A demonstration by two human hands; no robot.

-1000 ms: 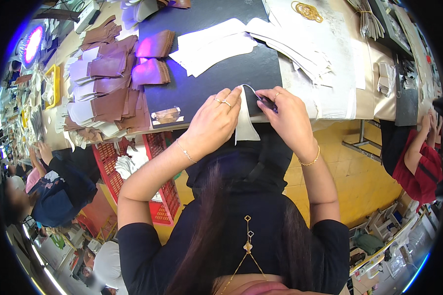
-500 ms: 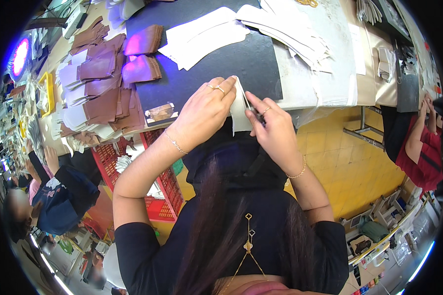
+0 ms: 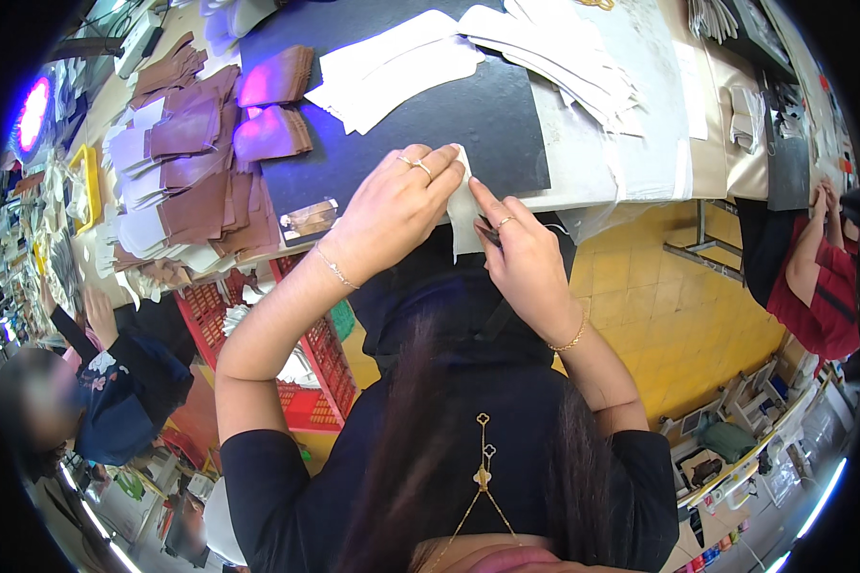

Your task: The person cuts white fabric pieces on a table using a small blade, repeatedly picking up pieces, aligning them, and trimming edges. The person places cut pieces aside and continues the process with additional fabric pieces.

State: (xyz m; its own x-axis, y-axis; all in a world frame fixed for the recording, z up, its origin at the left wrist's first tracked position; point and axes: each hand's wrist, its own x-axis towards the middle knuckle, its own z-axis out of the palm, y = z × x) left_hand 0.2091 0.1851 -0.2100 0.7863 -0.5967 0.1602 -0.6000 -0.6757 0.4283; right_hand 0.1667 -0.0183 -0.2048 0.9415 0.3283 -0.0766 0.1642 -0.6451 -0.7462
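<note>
A pale cream, flat piece (image 3: 463, 220) hangs over the front edge of the dark work mat (image 3: 344, 177). My left hand (image 3: 392, 205) is closed on its upper end, fingers pressed together against the mat's edge. My right hand (image 3: 527, 263) grips a small dark metal tool (image 3: 487, 231), mostly hidden under the fingers. Its index finger stretches along the right edge of the cream piece. Beyond my hands, white curved pieces (image 3: 392, 72) lie overlapped on the mat, with another fanned stack (image 3: 554, 62) to their right.
Stacks of brown pieces (image 3: 196, 124) crowd the table's left side, beside small bundles lit purple (image 3: 272, 134). A picture card (image 3: 309, 220) lies at the front edge. Below stands a red crate (image 3: 330, 368). Other people sit left (image 3: 129, 392) and right (image 3: 827, 296).
My right hand has shifted slightly, and the tool's thin blade, visible before beside the cream piece, is now mostly covered by the fingers. My left hand stays on the piece.
</note>
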